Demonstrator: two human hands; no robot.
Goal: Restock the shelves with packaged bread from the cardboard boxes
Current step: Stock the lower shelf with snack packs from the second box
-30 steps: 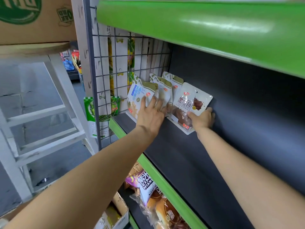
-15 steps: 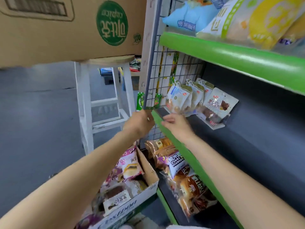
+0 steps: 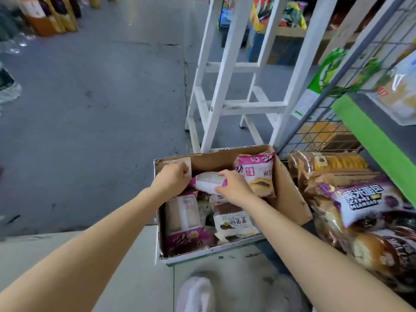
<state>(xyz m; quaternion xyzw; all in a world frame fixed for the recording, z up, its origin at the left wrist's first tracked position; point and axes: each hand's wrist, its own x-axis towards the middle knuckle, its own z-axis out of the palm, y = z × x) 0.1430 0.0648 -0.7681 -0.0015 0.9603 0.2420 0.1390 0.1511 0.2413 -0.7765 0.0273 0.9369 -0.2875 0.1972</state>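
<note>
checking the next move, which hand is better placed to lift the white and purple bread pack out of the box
Right. The right hand already curls over the white and purple pack in the cardboard box; the left hand is bunched at the pack's far end by the box flap, its hold unclear.

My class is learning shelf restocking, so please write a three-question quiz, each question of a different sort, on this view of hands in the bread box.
1. True or false: both hands are inside the cardboard box.
2. Which hand holds the white and purple packet? A) left only B) right only C) both
3. Fill in: the white stool stands ____ the box.

Key
1. True: the left hand and right hand are both in it.
2. C, as far as the blur shows.
3. Behind, on the grey floor.
</note>
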